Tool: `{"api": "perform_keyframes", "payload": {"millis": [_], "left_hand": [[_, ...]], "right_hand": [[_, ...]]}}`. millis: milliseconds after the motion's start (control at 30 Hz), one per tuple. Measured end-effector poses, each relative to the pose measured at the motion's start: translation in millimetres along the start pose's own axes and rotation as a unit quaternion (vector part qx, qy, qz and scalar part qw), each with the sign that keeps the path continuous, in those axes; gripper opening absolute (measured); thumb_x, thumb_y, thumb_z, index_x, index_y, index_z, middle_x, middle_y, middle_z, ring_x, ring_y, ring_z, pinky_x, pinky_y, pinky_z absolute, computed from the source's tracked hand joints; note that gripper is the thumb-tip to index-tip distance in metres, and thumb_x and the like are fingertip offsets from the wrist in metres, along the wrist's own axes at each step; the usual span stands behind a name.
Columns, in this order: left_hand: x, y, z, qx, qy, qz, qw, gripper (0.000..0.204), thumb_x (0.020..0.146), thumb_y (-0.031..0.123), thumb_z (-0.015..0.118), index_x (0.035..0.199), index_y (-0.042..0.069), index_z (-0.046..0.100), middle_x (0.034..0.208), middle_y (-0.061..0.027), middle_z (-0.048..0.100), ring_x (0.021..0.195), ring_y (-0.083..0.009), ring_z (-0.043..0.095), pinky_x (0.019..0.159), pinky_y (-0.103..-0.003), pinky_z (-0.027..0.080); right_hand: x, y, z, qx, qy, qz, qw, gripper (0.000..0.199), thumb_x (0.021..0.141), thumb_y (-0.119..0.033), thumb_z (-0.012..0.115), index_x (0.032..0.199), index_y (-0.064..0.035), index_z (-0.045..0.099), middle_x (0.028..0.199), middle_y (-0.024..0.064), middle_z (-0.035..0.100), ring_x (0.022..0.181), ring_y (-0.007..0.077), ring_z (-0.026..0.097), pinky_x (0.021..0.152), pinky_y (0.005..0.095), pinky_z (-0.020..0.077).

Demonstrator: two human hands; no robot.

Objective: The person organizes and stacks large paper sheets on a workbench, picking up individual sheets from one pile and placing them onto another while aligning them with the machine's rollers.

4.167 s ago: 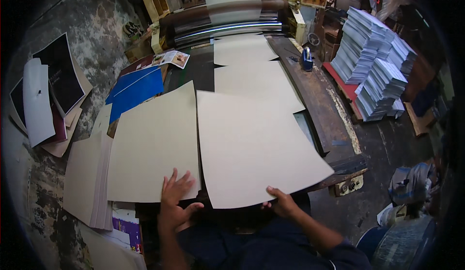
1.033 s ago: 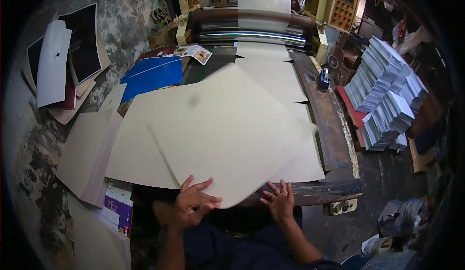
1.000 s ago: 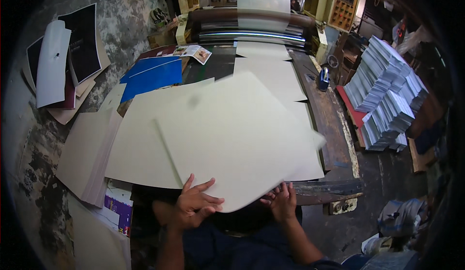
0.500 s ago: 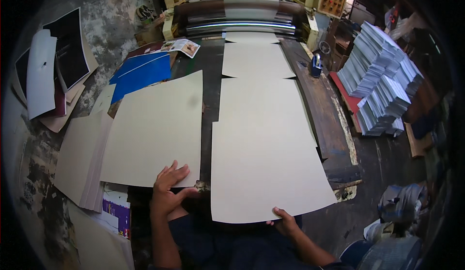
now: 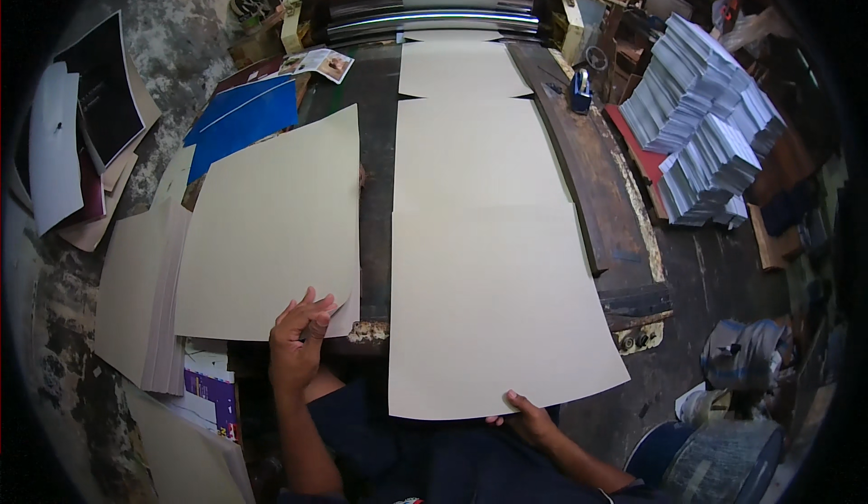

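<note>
My right hand [image 5: 529,421] grips the near edge of a large cream sheet [image 5: 502,314], thumb on top and fingers underneath. The far edge of that sheet meets or slightly overlaps another cream sheet [image 5: 479,151] in a row leading up to the rollers [image 5: 434,21]. To the left, my left hand [image 5: 301,328] is at the near edge of a cream sheet [image 5: 271,224] lying on the table. Its thumb and fingers are drawn together there, and the sheet's near right corner bends up slightly beside them. The fingertips' undersides are hidden.
Fanned pale sheets [image 5: 136,296] lean at the left, with blue sheets [image 5: 244,129] behind. A dark wooden rail [image 5: 565,169] runs along the row's right side, and a blue tape dispenser [image 5: 580,93] stands beyond it. Stacked white paper bundles [image 5: 692,106] stand at the right.
The row of sheets has moved toward the rollers. The sheet in my right hand now lines up more closely with the one ahead. My left hand's spread fingers have drawn together, and a corner lifts.
</note>
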State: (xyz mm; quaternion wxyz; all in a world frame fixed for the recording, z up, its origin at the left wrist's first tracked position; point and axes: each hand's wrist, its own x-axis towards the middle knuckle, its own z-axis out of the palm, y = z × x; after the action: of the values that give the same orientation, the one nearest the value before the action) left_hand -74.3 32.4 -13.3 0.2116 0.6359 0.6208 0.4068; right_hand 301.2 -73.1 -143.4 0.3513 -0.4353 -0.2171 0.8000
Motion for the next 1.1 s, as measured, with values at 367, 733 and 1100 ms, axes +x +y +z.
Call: {"api": "perform_keyframes", "payload": {"millis": [367, 733, 1100], "left_hand": [[-0.7, 9.6, 18.8, 0.028, 0.089, -0.079, 0.993, 0.042, 0.101, 0.033, 0.051, 0.119, -0.003, 0.064, 0.098, -0.0095, 0.074, 0.099, -0.0255, 0.063, 0.108, -0.040, 0.036], [-3.6, 9.0, 20.6, 0.037, 0.093, -0.055, 0.993, 0.036, 0.097, 0.030, 0.060, 0.111, -0.001, 0.069, 0.106, -0.0160, 0.071, 0.097, -0.0221, 0.063, 0.093, -0.035, 0.046], [-6.3, 17.7, 14.8, 0.077, 0.041, -0.031, 0.996, 0.030, 0.094, 0.031, 0.063, 0.107, 0.004, 0.071, 0.110, -0.0143, 0.070, 0.127, -0.0299, 0.054, 0.112, -0.046, 0.031]], "right_hand": [[30.0, -14.8, 4.7, 0.081, 0.019, -0.022, 0.996, 0.047, 0.097, -0.039, 0.052, 0.121, 0.0012, 0.049, 0.103, 0.0168, 0.061, 0.090, 0.0259, 0.061, 0.075, 0.0360, 0.0462], [90.8, -29.8, 9.5, 0.090, 0.061, -0.119, 0.987, 0.045, 0.101, -0.041, 0.041, 0.119, -0.0002, 0.049, 0.105, 0.0160, 0.063, 0.083, 0.0196, 0.060, 0.080, 0.0383, 0.0482], [95.9, -24.5, 17.2, 0.066, 0.114, -0.244, 0.961, 0.059, 0.100, -0.027, 0.046, 0.150, -0.0073, 0.021, 0.127, 0.0166, 0.057, 0.094, 0.0209, 0.063, 0.085, 0.0380, 0.0531]]}}
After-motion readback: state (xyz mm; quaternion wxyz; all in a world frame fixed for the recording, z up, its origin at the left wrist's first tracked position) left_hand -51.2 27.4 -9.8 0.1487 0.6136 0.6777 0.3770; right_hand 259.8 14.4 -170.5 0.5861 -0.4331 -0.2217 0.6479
